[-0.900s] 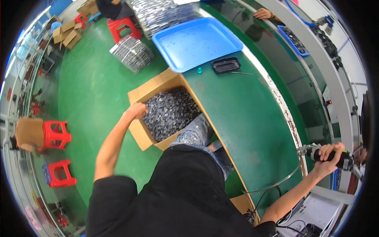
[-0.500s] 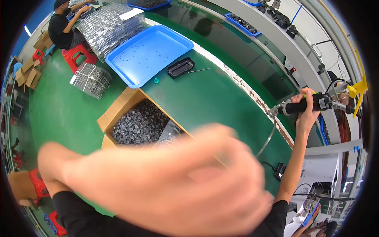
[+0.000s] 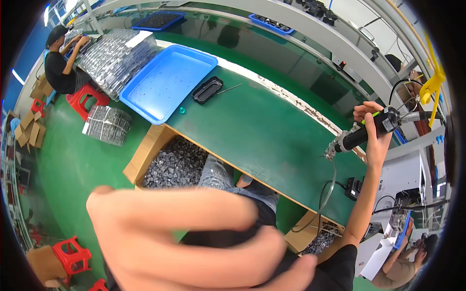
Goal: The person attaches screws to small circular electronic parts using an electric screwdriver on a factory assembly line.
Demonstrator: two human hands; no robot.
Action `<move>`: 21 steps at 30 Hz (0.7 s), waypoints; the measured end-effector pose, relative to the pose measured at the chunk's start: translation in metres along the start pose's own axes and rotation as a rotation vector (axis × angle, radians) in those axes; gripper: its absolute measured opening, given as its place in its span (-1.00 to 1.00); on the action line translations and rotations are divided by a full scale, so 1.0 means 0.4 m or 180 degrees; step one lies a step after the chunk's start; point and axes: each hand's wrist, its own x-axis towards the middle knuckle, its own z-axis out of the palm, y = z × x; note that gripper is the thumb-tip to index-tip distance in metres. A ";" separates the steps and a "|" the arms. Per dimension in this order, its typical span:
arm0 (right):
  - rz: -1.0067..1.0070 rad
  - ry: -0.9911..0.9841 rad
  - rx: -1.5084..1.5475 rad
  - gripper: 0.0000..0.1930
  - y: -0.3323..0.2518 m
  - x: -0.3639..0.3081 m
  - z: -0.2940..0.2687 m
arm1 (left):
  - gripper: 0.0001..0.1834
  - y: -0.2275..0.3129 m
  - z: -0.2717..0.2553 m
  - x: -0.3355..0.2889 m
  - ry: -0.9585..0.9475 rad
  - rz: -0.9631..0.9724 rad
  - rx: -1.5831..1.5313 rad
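My left hand looms large and slightly blurred at the bottom, close to the head camera. Its fingers are stretched out with gaps between them, and nothing shows in its grasp. At the right, my right hand is wrapped round a black power screwdriver, held above the green bench with its tip pointing left. Clear plastic and a thin tube hang about the tool's front end. On the bench lie an open black oblong case, a thin metal rod and a small teal piece.
A blue tray with dark specks lies at the far left of the bench. Cardboard boxes of small grey parts stand at the near edge. A person sits beyond stacked clear trays. Cables hang at the right.
My left hand has shifted down and left, its curled fingers now straightened. The view has turned, revealing my lap and a second box. The screwdriver now tilts lower at its tip.
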 end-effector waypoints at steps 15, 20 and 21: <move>0.0405 -0.0147 -0.0731 -0.57 -0.019 -0.024 -0.046 | -0.58 -0.146 0.039 -0.099 0.0703 0.0406 -0.1411; 0.0524 -0.0235 -0.0744 -0.50 -0.008 -0.042 -0.064 | -0.67 -0.169 0.077 -0.089 0.1064 0.0250 -0.1702; 0.0497 -0.0254 -0.0863 -0.48 -0.010 -0.047 -0.069 | -0.72 -0.191 0.102 -0.086 0.0959 0.0102 -0.1649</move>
